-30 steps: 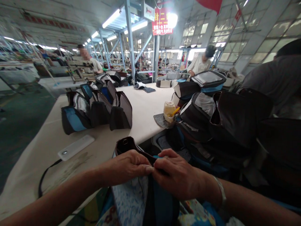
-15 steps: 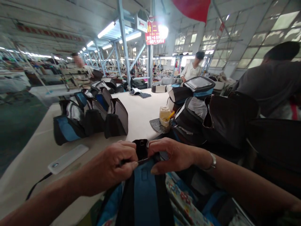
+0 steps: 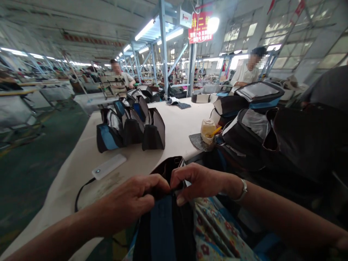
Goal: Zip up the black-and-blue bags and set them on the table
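A black bag piece with a blue stripe (image 3: 162,228) lies on my lap, its dark opening facing up and away from me. My left hand (image 3: 138,194) is at the near rim of that opening, index finger stretched to the edge and thumb curled below. Opposite it, my right hand (image 3: 194,181) pinches the same rim between fingers and thumb, a bracelet on its wrist. Both hands' fingertips nearly meet above the blue stripe. What lies under the fingertips is partly hidden.
Several black, grey and blue bag pieces (image 3: 133,125) stand on the pale table (image 3: 176,127). A white phone-like object (image 3: 109,166) with a black strap lies at left. A glue jar (image 3: 208,130) with a yellow-handled tool sits near stacked bags (image 3: 244,141) at right. Co-workers are beyond.
My view has turned left, so the table appears further right. My left hand has moved along the rim toward my right hand, its index finger now extended.
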A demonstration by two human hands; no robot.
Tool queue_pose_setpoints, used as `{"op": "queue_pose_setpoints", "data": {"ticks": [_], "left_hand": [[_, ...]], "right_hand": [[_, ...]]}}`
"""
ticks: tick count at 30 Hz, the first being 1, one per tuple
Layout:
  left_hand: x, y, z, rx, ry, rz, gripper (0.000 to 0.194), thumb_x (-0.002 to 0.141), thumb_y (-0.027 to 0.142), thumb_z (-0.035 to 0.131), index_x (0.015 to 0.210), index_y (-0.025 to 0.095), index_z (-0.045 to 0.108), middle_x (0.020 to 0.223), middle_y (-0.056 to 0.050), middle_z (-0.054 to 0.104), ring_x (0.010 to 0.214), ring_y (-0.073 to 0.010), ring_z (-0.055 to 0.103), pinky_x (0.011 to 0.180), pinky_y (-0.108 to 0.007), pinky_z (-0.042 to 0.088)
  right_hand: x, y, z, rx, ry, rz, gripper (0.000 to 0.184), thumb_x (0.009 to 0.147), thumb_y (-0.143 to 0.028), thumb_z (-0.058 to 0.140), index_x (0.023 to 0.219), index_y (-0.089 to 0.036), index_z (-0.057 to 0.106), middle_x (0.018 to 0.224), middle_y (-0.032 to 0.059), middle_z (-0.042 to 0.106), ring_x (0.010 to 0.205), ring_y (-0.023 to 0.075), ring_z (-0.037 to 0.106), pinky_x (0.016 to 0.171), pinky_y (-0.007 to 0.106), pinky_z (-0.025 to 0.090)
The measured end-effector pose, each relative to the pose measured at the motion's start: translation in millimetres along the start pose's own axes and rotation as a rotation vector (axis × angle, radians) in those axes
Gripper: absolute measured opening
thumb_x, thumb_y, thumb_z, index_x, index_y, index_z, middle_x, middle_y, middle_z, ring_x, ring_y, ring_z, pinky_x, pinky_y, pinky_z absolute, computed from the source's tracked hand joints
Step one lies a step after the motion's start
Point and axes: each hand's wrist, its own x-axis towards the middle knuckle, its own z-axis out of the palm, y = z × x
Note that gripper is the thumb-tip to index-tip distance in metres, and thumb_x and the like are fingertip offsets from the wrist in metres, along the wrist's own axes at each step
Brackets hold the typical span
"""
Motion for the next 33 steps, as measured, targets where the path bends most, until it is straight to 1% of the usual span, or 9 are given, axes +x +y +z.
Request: {"op": "queue_pose_setpoints", "data": {"ticks": [3,5,8,16,19,22,26,30,33], "left_hand": [[-1.2,-0.6,5.5,-0.078,0.007,-0.044,0.029,0.078,0.019,0.049,0.098,0.023,0.07,0.083,0.003,0.062,0.074,-0.0144,0.054,0.064,-0.023,0.037],[0.7,0.0,9.6,-0.087,0.027,-0.076,0.024,0.083,0.034,0.056,0.097,0.021,0.071,0.083,0.001,0.061,0.075,-0.0156,0.053,0.063,-0.024,0.037],[5.4,2.2,15.3,-0.056,0.061,-0.12,0.037,0.083,0.053,0.063,0.087,0.017,0.071,0.076,0.001,0.058,0.071,-0.0142,0.05,0.061,-0.024,0.035],[8.5,-0.3,18.8,-0.083,0.005,-0.1,0.024,0.085,0.038,0.06,0.083,0.016,0.069,0.074,0.002,0.055,0.069,-0.0133,0.049,0.059,-0.025,0.032],[9.8,0.1,21.0,-0.096,0.005,-0.122,0.021,0.084,0.034,0.057,0.082,0.016,0.067,0.072,0.002,0.052,0.067,-0.0132,0.046,0.059,-0.025,0.031],[11.5,2.7,23.6,-0.106,-0.004,-0.115,0.019,0.084,0.032,0.054,0.079,0.016,0.064,0.07,0.003,0.047,0.065,-0.0126,0.042,0.057,-0.025,0.029],[13.1,3.9,26.5,-0.109,-0.005,-0.077,0.019,0.084,0.03,0.05,0.076,0.015,0.06,0.07,0.003,0.042,0.065,-0.0123,0.038,0.057,-0.025,0.028],[14.7,3.0,27.8,-0.093,0.014,-0.058,0.025,0.088,0.034,0.049,0.077,0.015,0.059,0.069,0.002,0.042,0.064,-0.0124,0.038,0.056,-0.025,0.027],[16.0,2.7,26.6,-0.072,0.008,-0.058,0.027,0.089,0.035,0.048,0.078,0.014,0.061,0.07,0.002,0.044,0.066,-0.0127,0.04,0.058,-0.025,0.028]], "right_hand": [[1.8,2.3,0.4,0.046,-0.012,0.054,0.037,0.073,-0.035,0.084,0.095,-0.01,0.068,0.09,0.0024,0.062,0.079,0.0113,0.055,0.073,0.023,0.044],[2.1,2.0,0.8,0.052,-0.009,0.043,0.038,0.072,-0.035,0.085,0.094,-0.009,0.068,0.089,0.0024,0.062,0.078,0.0112,0.055,0.072,0.023,0.044],[2.3,1.2,1.9,0.054,-0.011,0.025,0.037,0.073,-0.035,0.084,0.095,-0.009,0.069,0.088,0.0026,0.063,0.079,0.0117,0.056,0.073,0.023,0.045],[-0.7,-1.6,4.0,0.05,-0.012,0.0,0.026,0.079,-0.027,0.078,0.094,-0.009,0.066,0.087,0.0023,0.062,0.078,0.0097,0.056,0.071,0.02,0.045],[-3.5,-6.6,6.2,0.092,0.009,0.035,0.025,0.081,-0.025,0.076,0.094,-0.008,0.062,0.086,0.0019,0.06,0.077,0.0093,0.053,0.071,0.021,0.044],[-6.2,-12.0,9.2,0.165,0.043,0.096,0.03,0.083,-0.031,0.074,0.097,-0.009,0.06,0.087,0.0024,0.058,0.076,0.0096,0.052,0.067,0.021,0.042],[-7.2,-14.9,10.8,-0.015,0.107,0.105,0.036,0.075,-0.036,0.08,0.09,-0.01,0.059,0.08,0.0005,0.057,0.07,0.0093,0.048,0.06,0.021,0.038],[-7.1,-14.7,10.8,-0.089,0.104,0.1,0.023,0.078,-0.028,0.073,0.088,-0.01,0.064,0.08,0.002,0.06,0.07,0.0104,0.05,0.062,0.022,0.04],[-8.6,-16.3,13.0,-0.232,0.204,0.061,0.01,0.074,-0.014,0.066,0.083,-0.011,0.065,0.077,0.0015,0.06,0.069,0.0104,0.049,0.062,0.022,0.039]]}}
